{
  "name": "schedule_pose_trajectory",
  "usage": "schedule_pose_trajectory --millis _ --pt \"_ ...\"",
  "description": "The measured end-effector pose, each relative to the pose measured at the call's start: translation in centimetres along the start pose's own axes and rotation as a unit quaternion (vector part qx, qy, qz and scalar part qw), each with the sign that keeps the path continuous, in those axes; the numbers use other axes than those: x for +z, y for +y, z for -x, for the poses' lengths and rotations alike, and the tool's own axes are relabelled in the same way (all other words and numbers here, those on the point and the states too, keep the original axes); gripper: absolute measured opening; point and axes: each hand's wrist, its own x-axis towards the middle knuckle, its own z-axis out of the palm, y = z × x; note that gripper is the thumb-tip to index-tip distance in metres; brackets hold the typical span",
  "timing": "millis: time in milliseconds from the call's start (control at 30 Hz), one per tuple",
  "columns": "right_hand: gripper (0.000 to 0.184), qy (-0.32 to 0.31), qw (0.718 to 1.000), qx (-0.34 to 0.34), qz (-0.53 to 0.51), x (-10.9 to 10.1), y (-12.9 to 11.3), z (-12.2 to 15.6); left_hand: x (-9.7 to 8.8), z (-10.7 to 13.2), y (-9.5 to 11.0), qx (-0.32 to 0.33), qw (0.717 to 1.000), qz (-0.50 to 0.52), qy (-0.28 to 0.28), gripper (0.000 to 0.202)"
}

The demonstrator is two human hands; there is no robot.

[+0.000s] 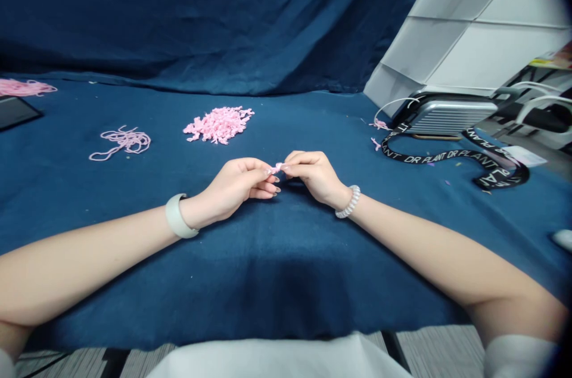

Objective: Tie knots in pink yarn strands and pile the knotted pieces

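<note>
My left hand (236,182) and my right hand (313,176) meet in the middle of the blue cloth (286,259). Between their fingertips they pinch a small piece of pink yarn (276,168), which looks knotted. Its exact shape is partly hidden by my fingers. A heap of short pink yarn pieces (218,124) lies ahead of my left hand, and a loose coil of pink yarn (120,142) lies farther left.
More pink yarn (22,87) and a black flat object (13,111) sit at the far left. On the right are a ribbed silver case (451,115), a black lettered strap (447,157), and a large white panelled box (473,26).
</note>
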Motion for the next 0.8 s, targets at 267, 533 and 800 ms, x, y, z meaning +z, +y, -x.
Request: schedule_pose_trajectory --millis 267,533,800 --pt "0.009 0.025 1.0 0.002 0.007 -0.1 0.1 0.0 -0.2 -0.4 -0.5 -0.003 1.0 0.011 0.001 0.006" --pt "0.008 -0.007 0.996 0.006 0.086 0.5 -0.5 0.3 -0.1 -0.5 -1.0 0.013 1.0 -0.019 -0.013 0.023" --pt "0.012 -0.035 0.99 -0.028 0.133 0.7 -0.5 0.5 -0.3 -0.7 -1.2 0.022 0.999 0.005 0.026 0.012"
